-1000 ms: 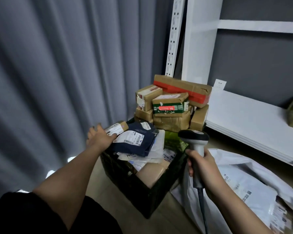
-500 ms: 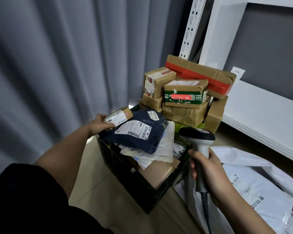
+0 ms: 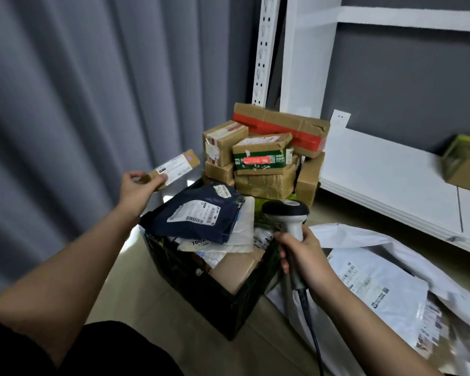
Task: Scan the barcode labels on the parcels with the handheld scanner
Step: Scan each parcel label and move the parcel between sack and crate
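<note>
My left hand (image 3: 136, 185) grips one end of a small brown box (image 3: 177, 167) with a white barcode label, held up in the air left of the crate. My right hand (image 3: 304, 257) grips the handle of the grey handheld scanner (image 3: 286, 213), whose dark head sits over the crate's right edge. A black crate (image 3: 201, 291) on the floor is full of parcels. On top lies a dark blue mailer bag (image 3: 198, 213) with a white barcode label, above white bags and a brown box.
Behind the crate stands a stack of brown cardboard boxes (image 3: 266, 158), one with red tape. A white shelf (image 3: 391, 180) runs along the right wall and carries a box (image 3: 464, 164). White mailer bags (image 3: 377, 289) lie on the floor at right. Grey curtains (image 3: 79, 104) hang at left.
My left hand has lifted the small brown box up and away from the crate's left corner. My right hand stays on the scanner at the crate's right side.
</note>
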`<action>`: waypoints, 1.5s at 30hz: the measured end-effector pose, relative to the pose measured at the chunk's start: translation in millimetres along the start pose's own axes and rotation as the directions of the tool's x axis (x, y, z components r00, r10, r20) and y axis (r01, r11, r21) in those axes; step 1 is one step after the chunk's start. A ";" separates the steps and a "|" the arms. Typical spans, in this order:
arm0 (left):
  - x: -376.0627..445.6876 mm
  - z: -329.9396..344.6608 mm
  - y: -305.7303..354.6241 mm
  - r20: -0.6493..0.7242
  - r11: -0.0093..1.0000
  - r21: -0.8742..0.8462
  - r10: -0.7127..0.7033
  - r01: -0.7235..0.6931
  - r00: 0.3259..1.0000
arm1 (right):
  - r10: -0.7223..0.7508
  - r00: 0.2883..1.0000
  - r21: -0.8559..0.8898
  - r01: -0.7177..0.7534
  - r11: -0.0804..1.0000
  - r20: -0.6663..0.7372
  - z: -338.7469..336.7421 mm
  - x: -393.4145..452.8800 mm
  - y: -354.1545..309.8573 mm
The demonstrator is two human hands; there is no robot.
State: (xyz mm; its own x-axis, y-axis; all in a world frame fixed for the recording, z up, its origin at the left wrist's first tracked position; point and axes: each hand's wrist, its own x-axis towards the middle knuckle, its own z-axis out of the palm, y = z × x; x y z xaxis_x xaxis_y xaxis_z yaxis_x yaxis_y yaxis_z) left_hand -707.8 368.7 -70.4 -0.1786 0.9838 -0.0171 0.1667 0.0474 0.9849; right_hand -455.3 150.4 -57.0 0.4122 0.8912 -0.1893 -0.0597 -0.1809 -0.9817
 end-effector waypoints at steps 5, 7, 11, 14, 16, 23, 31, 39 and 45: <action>-85.3 43.1 56.4 0.258 0.996 -0.036 -0.065 0.077 0.964 | -0.106 0.994 0.036 0.108 0.994 -0.037 -27.9 -23.0 -23.9; -115.9 58.5 65.2 0.356 0.987 -0.068 -0.112 0.145 0.928 | -0.159 0.985 0.026 0.161 0.987 -0.064 -42.9 -33.3 -33.7; -153.6 83.9 65.0 0.482 0.941 -0.145 -0.203 0.307 0.852 | -0.226 0.969 -0.003 0.227 0.974 -0.098 -71.5 -51.0 -40.4; -166.8 104.7 61.0 0.510 0.928 -0.195 -0.181 0.318 0.841 | -0.254 0.964 -0.028 0.252 0.967 -0.084 -89.3 -60.5 -40.3; -172.8 118.8 61.7 0.507 0.938 -0.231 -0.110 0.258 0.855 | -0.242 0.967 -0.054 0.238 0.970 -0.080 -98.3 -66.4 -40.6; -182.4 152.7 63.3 0.472 0.890 -0.218 0.456 -0.402 0.754 | -0.157 0.980 -0.085 0.148 0.985 -0.124 -121.2 -81.3 -35.0; -181.6 155.1 65.9 0.390 0.583 -0.053 0.760 -0.811 0.521 | -0.152 0.980 -0.054 0.146 0.988 -0.127 -128.9 -97.0 -32.0; -164.1 147.0 55.5 0.356 0.507 0.168 0.769 -0.846 0.531 | -0.181 0.983 -0.078 0.179 0.981 -0.017 -111.2 -94.1 -29.0; -155.9 147.2 52.7 0.326 0.548 0.222 0.738 -0.807 0.591 | -0.206 0.978 -0.083 0.207 0.975 0.022 -108.0 -96.6 -29.9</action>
State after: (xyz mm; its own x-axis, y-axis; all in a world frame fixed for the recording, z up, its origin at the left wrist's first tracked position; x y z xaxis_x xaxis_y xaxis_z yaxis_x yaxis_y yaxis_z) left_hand -528.4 243.4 -41.2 0.3336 0.6725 0.6607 0.4503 -0.7294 0.5150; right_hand -395.2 24.8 -7.1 0.3956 0.9183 0.0161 0.1029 -0.0268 -0.9943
